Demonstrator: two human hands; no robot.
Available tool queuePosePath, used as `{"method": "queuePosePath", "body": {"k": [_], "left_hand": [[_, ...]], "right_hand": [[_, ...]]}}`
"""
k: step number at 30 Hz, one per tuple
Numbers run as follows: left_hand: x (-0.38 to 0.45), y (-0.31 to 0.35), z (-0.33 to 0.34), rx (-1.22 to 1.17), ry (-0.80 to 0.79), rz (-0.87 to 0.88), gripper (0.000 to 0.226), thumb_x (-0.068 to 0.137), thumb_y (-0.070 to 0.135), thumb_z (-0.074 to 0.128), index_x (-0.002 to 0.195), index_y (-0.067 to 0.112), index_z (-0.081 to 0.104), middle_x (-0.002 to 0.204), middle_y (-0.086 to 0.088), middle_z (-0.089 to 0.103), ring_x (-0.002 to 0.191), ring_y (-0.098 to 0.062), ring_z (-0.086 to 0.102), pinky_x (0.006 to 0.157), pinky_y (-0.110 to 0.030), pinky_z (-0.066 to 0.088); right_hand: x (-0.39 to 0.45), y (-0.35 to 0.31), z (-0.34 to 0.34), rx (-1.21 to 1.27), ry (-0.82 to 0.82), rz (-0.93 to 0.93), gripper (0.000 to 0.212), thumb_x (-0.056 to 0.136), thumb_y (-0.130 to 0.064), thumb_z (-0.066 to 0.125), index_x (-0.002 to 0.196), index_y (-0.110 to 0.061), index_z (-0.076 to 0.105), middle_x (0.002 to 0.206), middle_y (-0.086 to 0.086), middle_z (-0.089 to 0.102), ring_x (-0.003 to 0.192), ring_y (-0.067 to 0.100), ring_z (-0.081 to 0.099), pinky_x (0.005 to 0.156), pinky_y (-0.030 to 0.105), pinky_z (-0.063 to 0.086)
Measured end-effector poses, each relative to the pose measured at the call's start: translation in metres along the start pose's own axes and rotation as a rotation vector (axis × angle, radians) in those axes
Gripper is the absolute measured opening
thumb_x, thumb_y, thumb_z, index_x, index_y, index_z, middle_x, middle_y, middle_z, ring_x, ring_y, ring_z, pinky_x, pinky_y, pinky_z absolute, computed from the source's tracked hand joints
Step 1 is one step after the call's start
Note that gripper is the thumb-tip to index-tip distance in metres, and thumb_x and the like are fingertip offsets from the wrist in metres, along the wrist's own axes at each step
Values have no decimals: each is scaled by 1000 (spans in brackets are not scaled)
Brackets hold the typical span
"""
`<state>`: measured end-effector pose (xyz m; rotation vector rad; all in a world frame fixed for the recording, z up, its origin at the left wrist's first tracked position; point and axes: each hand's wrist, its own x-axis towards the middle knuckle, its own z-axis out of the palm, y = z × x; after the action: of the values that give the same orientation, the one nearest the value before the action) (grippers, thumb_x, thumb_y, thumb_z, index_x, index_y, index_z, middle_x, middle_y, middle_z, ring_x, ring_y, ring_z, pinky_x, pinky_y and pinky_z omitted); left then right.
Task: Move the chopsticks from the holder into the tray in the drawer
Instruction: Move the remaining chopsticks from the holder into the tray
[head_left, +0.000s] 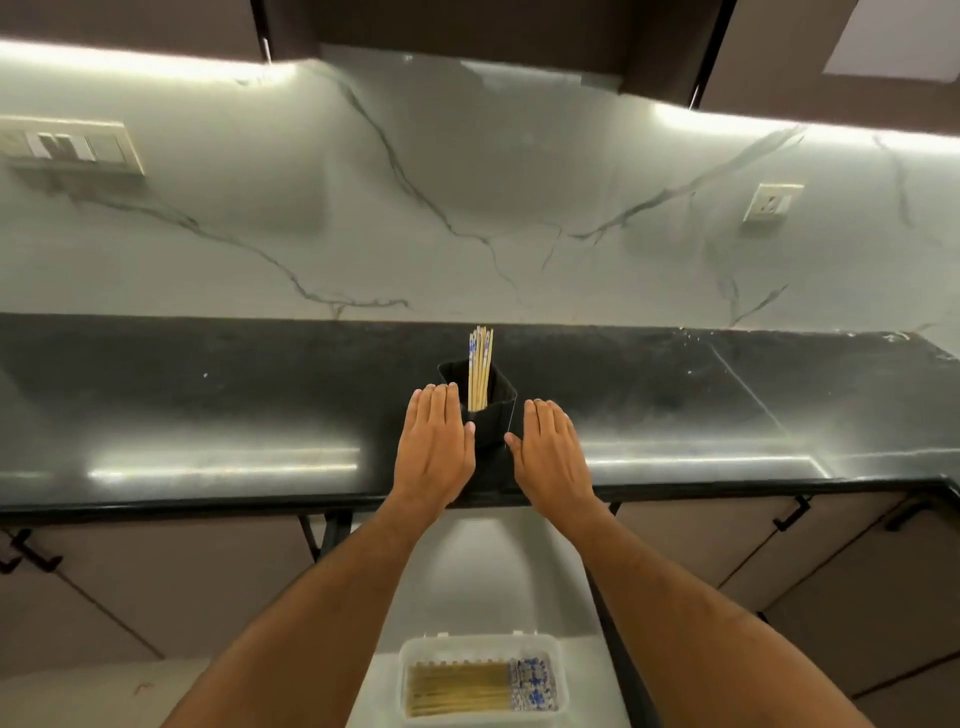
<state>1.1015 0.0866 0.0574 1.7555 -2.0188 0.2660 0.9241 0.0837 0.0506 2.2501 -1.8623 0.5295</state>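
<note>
Down at the bottom, closest in, the clear plastic tray (480, 678) sits in the open drawer (467, 571), already carrying a neat row of chopsticks laid flat (483, 690), blue-patterned ends to the right. So a good share of the job looks done. Up past two bare forearms, both hands are out over the front edge of the black bench (208, 415), flanking the black holder (480, 410). The left hand (435, 447) is flat, palm down, fingers together and extended, just beside the holder's left wall, thumb tip close to it; whether it touches I cannot tell. The right hand (549, 457) mirrors it on the right side, open and flat, thumb reaching toward the holder's lower corner. Neither hand pinches anything. The remaining chopsticks (480, 369) stand upright in a tight bunch inside the holder, leaning toward its back, patterned tops up. My read: the hands bracket the holder to steady it or to close in on it before the next grab, and the drawer stands directly below the holder so each transfer is a short drop toward the body. The bunch is slim and loose, so a few could slip on lifting.
</note>
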Motion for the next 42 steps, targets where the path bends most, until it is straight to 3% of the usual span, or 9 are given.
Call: {"method": "queuePosePath", "body": {"k": [12, 15, 19, 22, 26, 29, 36, 39, 42], "left_hand": [[125, 11, 33, 25, 47, 4, 54, 102, 35, 41, 145, 4, 40, 145, -15, 51, 138, -29, 45, 122, -45, 30], [141, 7, 51, 37, 31, -20, 55, 102, 36, 39, 146, 3, 40, 144, -15, 51, 138, -30, 46, 122, -45, 30], [157, -2, 73, 51, -4, -45, 59, 102, 41, 32, 146, 2, 42, 144, -16, 53, 138, -31, 48, 123, -45, 29], [165, -10, 90, 55, -16, -47, 58, 103, 39, 36, 146, 2, 43, 145, -16, 53, 138, -30, 48, 123, -44, 28], [173, -18, 107, 41, -32, -44, 64, 102, 45, 23, 141, 1, 48, 139, -18, 58, 133, -33, 54, 119, -46, 34], [181, -23, 122, 1, -63, -44, 65, 102, 48, 24, 144, 3, 46, 143, -16, 55, 137, -31, 49, 121, -46, 32], [200, -33, 153, -104, -53, -50, 52, 105, 39, 29, 138, 5, 51, 135, -12, 59, 130, -26, 54, 119, -43, 35], [203, -32, 158, -143, -24, -30, 59, 100, 41, 14, 129, 9, 54, 125, -9, 63, 119, -22, 59, 116, -41, 40], [206, -33, 165, -130, -22, 4, 54, 99, 41, 17, 124, 12, 56, 119, -6, 63, 111, -19, 60, 111, -38, 44]], "right_hand": [[134, 24, 6, -22, 26, -142, 59, 103, -43, 37, 146, -2, 39, 146, 17, 48, 139, 33, 43, 117, 47, 35], [155, 30, 19, -42, -2, -173, 60, 103, -43, 43, 147, -2, 38, 148, 19, 47, 140, 34, 43, 119, 47, 34], [177, 33, 39, 16, -11, -159, 64, 101, -50, 26, 143, -4, 41, 143, 17, 51, 136, 31, 46, 117, 44, 35], [192, 32, 58, 59, -35, -145, 62, 101, -52, 29, 143, -8, 41, 144, 13, 51, 135, 28, 46, 118, 42, 35], [204, 28, 78, 150, 3, -126, 51, 101, -47, 33, 130, -10, 51, 126, 10, 60, 116, 24, 58, 104, 38, 48], [216, 27, 95, 238, 0, -71, 38, 102, -40, 45, 127, -12, 52, 121, 7, 60, 107, 20, 57, 96, 32, 50], [240, 24, 124, 498, -120, 162, 50, 101, -30, 57, 142, -5, 44, 131, 11, 55, 119, 24, 52, 98, 27, 43], [249, 21, 131, 645, -118, 286, 36, 92, -21, 70, 123, -10, 58, 111, 5, 64, 102, 17, 61, 82, 20, 45], [254, 20, 137, 737, -117, 363, 22, 86, -15, 76, 107, -11, 68, 91, -1, 70, 77, 5, 63, 71, 22, 57]]}}
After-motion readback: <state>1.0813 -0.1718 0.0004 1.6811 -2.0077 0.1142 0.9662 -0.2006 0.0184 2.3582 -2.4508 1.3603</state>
